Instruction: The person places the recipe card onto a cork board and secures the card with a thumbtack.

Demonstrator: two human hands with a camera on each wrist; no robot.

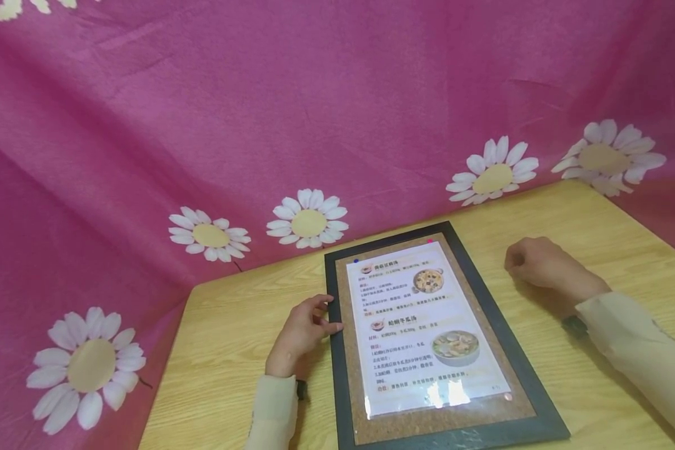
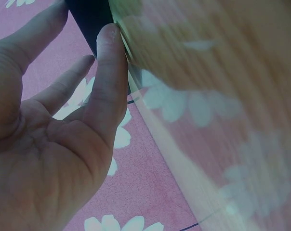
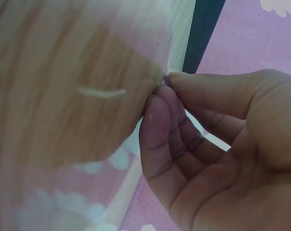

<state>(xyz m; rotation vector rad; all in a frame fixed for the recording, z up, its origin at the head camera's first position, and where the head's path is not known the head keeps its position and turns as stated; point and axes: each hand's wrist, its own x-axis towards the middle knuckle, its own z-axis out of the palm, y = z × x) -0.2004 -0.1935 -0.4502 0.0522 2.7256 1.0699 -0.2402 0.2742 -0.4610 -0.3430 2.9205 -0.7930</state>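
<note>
A black-framed cork board (image 1: 545, 415) lies on the wooden table, holding a glossy printed recipe sheet (image 1: 394, 375) with two soup pictures. Coloured push pins sit at its corners: blue (image 1: 356, 261), red (image 1: 430, 240) and pink (image 1: 508, 397). My left hand (image 1: 300, 331) rests at the board's left edge, thumb and fingertips touching the black frame (image 2: 90, 24). To the right of the board, my right hand (image 1: 548, 265) is low over the table with curled fingers. In the right wrist view its thumb and fingertips meet around a tiny shiny object (image 3: 163, 81), mostly hidden.
The wooden table (image 1: 225, 337) extends on both sides of the board. Behind and to the left hangs a pink cloth (image 1: 315, 112) printed with white daisies. Dark bands show at both wrists.
</note>
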